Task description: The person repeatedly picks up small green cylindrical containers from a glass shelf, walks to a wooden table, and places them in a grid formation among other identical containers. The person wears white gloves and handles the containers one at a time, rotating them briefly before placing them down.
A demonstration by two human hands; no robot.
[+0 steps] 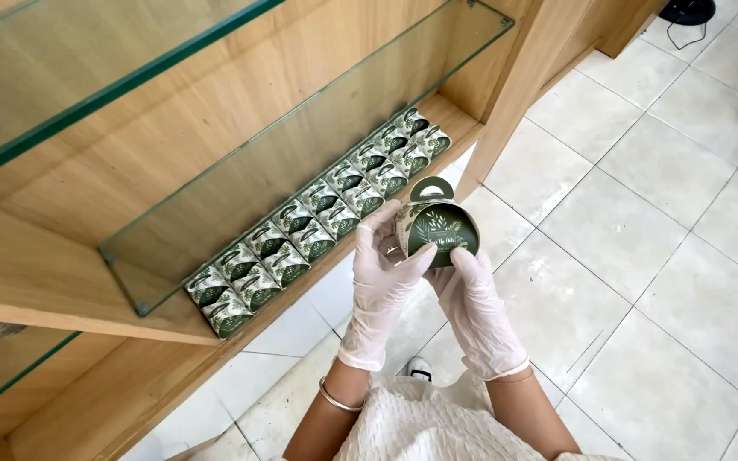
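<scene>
We hold the small green gift box (437, 226) over the tiled floor (642, 256) beside the wooden shelf (164, 341), left hand (382, 282) and right hand (471, 299) closed around its sides in a light grip, judging it light, thin-walled and easily crushed.

Looking down, I see my left hand (383, 282) and right hand (478, 309), both in white gloves, holding a small green gift box (436, 225) with a leaf pattern and a looped handle on top. Left fingers wrap its side and front; right fingertips touch its lower edge. Beside it, on the wooden shelf (79, 294), two rows of matching boxes (318, 220) run under a glass shelf (301, 145). Pale floor tiles (642, 256) lie below, and a bracelet (339, 399) circles my left wrist.
</scene>
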